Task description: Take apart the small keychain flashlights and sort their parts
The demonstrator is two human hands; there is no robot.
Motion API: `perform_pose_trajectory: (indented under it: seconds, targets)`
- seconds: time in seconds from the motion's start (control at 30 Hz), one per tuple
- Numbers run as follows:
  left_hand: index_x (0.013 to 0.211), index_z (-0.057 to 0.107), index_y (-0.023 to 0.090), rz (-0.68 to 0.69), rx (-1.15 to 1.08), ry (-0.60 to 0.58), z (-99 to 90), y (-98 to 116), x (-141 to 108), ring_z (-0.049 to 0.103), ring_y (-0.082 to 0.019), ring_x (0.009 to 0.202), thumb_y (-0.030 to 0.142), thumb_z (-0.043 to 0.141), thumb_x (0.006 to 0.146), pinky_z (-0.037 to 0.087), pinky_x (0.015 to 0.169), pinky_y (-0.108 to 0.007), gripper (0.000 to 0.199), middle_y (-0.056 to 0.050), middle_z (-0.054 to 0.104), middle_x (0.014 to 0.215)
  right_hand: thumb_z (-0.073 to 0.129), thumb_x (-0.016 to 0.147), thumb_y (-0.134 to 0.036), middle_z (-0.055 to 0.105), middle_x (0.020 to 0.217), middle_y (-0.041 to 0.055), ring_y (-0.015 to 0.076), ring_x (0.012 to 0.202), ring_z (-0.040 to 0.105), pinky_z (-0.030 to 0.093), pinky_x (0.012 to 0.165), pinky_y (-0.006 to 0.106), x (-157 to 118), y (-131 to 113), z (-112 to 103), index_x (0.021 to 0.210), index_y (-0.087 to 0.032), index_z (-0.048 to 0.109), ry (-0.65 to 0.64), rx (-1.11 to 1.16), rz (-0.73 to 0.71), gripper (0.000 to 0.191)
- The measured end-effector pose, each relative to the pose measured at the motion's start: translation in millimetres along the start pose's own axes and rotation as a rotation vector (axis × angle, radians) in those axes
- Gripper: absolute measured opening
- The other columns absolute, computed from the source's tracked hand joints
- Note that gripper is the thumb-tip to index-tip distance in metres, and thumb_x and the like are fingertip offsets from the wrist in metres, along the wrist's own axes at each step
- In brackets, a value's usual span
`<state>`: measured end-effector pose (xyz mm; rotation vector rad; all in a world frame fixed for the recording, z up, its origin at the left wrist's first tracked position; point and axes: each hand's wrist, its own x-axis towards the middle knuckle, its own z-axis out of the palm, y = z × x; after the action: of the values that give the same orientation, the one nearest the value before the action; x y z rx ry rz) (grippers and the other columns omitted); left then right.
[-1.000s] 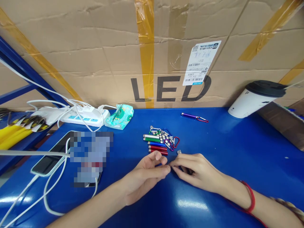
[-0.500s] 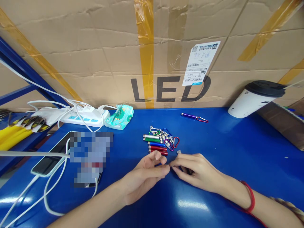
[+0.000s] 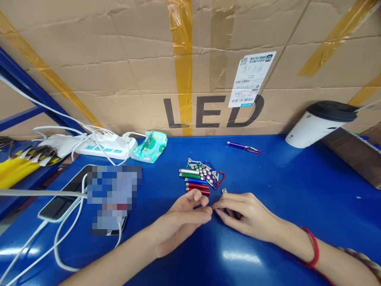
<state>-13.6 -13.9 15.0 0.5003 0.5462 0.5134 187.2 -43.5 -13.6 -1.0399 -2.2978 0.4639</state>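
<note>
My left hand (image 3: 180, 224) is turned palm inward over the blue table, its fingers loosely bent and apart, with nothing visible in it. Its thumb tip almost meets the fingertips of my right hand (image 3: 247, 214), which are pinched together; anything between them is hidden. Just beyond lie short metal tubes: a silver one (image 3: 189, 171), a green one (image 3: 190, 175), a blue one (image 3: 196, 181) and red ones (image 3: 198, 186). Beside them is a pile of small silver caps (image 3: 203, 172) and coloured carabiners (image 3: 220, 178). A small silver piece (image 3: 224, 190) sits by my right knuckles.
A purple tube with a red carabiner (image 3: 238, 146) lies farther back. A lidded paper cup (image 3: 312, 125) leans at the right. At the left are a power strip (image 3: 116, 150), a tissue pack (image 3: 152, 147), a phone (image 3: 61, 202) and white cables. A large cardboard box (image 3: 133, 79) stands behind.
</note>
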Motion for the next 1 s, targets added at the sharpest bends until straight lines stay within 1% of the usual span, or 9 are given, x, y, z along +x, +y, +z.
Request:
perform_pose_trajectory:
  seconds: [0.2,0.3,0.43,0.5,0.57,0.63,0.73,0.8,1.0]
  targets:
    - [0.071,0.045,0.019,-0.004,-0.005,0.016,0.0,0,0,0.052,-0.006,0.073,-0.005,0.069,0.062,0.033,0.07,-0.02,0.035,0.005,0.05,0.078,0.044,0.091,-0.02,0.067,0.075,0.0003,0.0088,0.056,0.058,0.042,0.054,0.02,1,2,-6,0.095,-0.019,0.063,0.018,-0.11,-0.032,0.02]
    - [0.072,0.045,0.019,0.01,-0.016,0.014,0.5,1,0,0.051,-0.006,0.071,-0.005,0.068,0.061,0.033,0.068,-0.02,0.035,0.005,0.049,0.078,0.047,0.09,-0.021,0.069,0.077,0.0009,0.011,0.06,0.061,0.043,0.057,0.023,3,11,-18,0.093,-0.02,0.065,0.166,-0.301,-0.017,0.018]
    - [0.072,0.045,0.019,0.016,-0.024,-0.002,0.1,1,0,0.051,-0.006,0.072,-0.005,0.066,0.062,0.033,0.067,-0.02,0.034,0.004,0.049,0.078,0.047,0.089,-0.027,0.069,0.084,0.0021,0.0127,0.064,0.062,0.044,0.056,0.024,3,36,-37,0.091,-0.022,0.066,0.387,-0.464,0.267,0.02]
    - [0.071,0.045,0.019,0.007,-0.024,-0.012,-0.4,0,0,0.05,-0.006,0.072,-0.006,0.066,0.062,0.032,0.066,-0.019,0.034,0.004,0.048,0.078,0.047,0.088,-0.031,0.068,0.092,0.0033,0.015,0.066,0.063,0.043,0.053,0.025,1,53,-44,0.093,-0.023,0.066,0.432,-0.55,0.433,0.022]
    - [0.072,0.045,0.019,-0.004,-0.023,-0.022,-1.1,-1,0,0.05,-0.006,0.072,-0.006,0.066,0.062,0.032,0.066,-0.019,0.034,0.004,0.048,0.079,0.046,0.086,-0.036,0.066,0.1,0.0068,0.0206,0.076,0.064,0.046,0.063,0.032,-4,72,-49,0.099,-0.02,0.064,0.398,-0.596,0.503,0.027]
    - [0.072,0.045,0.019,-0.012,-0.025,-0.029,-1.6,-2,0,0.05,-0.006,0.072,-0.006,0.065,0.063,0.032,0.067,-0.019,0.033,0.004,0.048,0.079,0.043,0.085,-0.04,0.062,0.109,0.0106,0.0285,0.098,0.059,0.045,0.079,0.041,-9,88,-52,0.11,-0.018,0.059,0.357,-0.639,0.549,0.038]
    - [0.072,0.045,0.019,-0.014,-0.024,-0.041,-1.8,-3,0,0.049,-0.006,0.072,-0.006,0.065,0.063,0.032,0.067,-0.019,0.033,0.004,0.047,0.078,0.042,0.082,-0.049,0.056,0.121,0.0143,0.0336,0.11,0.051,0.04,0.087,0.05,-17,107,-50,0.125,-0.016,0.049,0.319,-0.682,0.722,0.055]
    - [0.072,0.045,0.019,-0.013,-0.02,-0.045,-1.5,-4,0,0.049,-0.006,0.072,-0.006,0.065,0.063,0.032,0.068,-0.02,0.033,0.004,0.047,0.078,0.039,0.083,-0.054,0.054,0.124,0.0145,0.0346,0.112,0.049,0.038,0.089,0.052,-21,114,-48,0.128,-0.017,0.047,0.3,-0.684,0.782,0.059]
    - [0.071,0.044,0.019,-0.008,-0.016,-0.027,0.3,-3,0,0.048,-0.006,0.07,-0.004,0.067,0.061,0.031,0.065,-0.02,0.033,0.004,0.046,0.077,0.037,0.084,-0.054,0.054,0.12,0.0124,0.0317,0.114,0.048,0.036,0.093,0.05,-23,118,-45,0.121,-0.023,0.054,0.289,-0.686,0.68,0.051]
